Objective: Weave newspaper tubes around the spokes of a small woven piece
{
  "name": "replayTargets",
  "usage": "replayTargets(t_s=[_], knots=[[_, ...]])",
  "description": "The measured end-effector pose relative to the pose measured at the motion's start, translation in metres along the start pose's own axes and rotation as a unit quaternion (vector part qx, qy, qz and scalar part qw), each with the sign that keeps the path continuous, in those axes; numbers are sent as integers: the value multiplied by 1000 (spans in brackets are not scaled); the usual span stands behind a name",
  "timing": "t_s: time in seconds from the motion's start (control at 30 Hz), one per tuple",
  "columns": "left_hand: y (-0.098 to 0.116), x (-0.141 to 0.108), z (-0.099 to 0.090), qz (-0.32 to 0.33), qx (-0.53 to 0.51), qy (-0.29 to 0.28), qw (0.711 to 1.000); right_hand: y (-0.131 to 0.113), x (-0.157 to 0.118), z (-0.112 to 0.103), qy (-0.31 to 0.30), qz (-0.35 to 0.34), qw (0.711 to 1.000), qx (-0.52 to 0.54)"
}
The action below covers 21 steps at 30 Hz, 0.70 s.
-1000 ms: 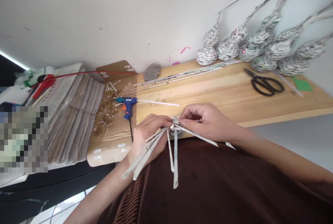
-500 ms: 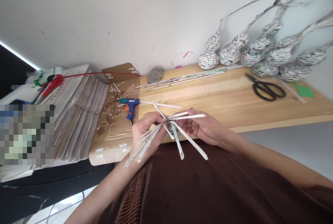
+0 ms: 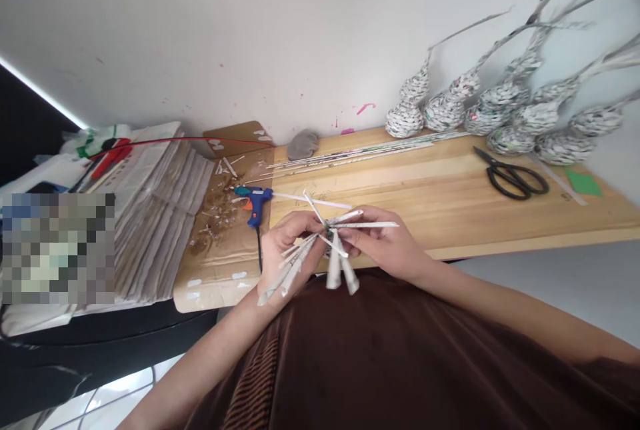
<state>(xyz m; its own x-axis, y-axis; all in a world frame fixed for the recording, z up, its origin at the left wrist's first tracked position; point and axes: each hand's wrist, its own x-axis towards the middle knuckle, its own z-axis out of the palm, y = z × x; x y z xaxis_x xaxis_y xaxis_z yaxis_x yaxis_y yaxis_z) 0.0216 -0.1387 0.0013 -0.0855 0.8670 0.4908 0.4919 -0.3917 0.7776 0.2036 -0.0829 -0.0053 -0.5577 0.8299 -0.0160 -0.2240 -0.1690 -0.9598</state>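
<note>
Between my two hands is a small weave of rolled newspaper tubes [image 3: 334,277], held just over the table's front edge. Its loose tube ends fan out towards me, to the left, right and away. My left hand [image 3: 295,233] is closed around the weave's left side, with several tubes lying across the palm and wrist. From the right, my right hand [image 3: 383,237] pinches at the centre where the tubes meet, thumb on top. The body of the weave is mostly hidden under the fingers and tubes.
A blue glue gun [image 3: 257,202] lies on stained cardboard [image 3: 210,257] beside a tall stack of newspaper [image 3: 170,217]. Several long paper tubes [image 3: 360,153] and a grey stone-like lump [image 3: 303,145] lie at the back. Black scissors [image 3: 515,177] and several woven gourd shapes [image 3: 445,112] stand right.
My right hand has moved in to the centre of the weave, its thumb now pressing there. The long tube that pointed to the lower right has swung left, beside another tube.
</note>
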Motion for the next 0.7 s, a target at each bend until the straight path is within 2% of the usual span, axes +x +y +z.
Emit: replayTargets(t_s=[0.17, 0.37, 0.47, 0.7], knots=[[6, 2, 1, -44, -13, -17, 999, 1, 1, 3, 44, -14, 998, -31], [11, 7, 7, -97, -31, 7, 995, 4, 3, 2, 77, 53, 996, 13], [9, 9, 7, -92, -35, 14, 995, 6, 2, 3, 85, 56, 994, 31], [4, 5, 5, -68, 29, 13, 997, 12, 5, 4, 112, 48, 992, 33]])
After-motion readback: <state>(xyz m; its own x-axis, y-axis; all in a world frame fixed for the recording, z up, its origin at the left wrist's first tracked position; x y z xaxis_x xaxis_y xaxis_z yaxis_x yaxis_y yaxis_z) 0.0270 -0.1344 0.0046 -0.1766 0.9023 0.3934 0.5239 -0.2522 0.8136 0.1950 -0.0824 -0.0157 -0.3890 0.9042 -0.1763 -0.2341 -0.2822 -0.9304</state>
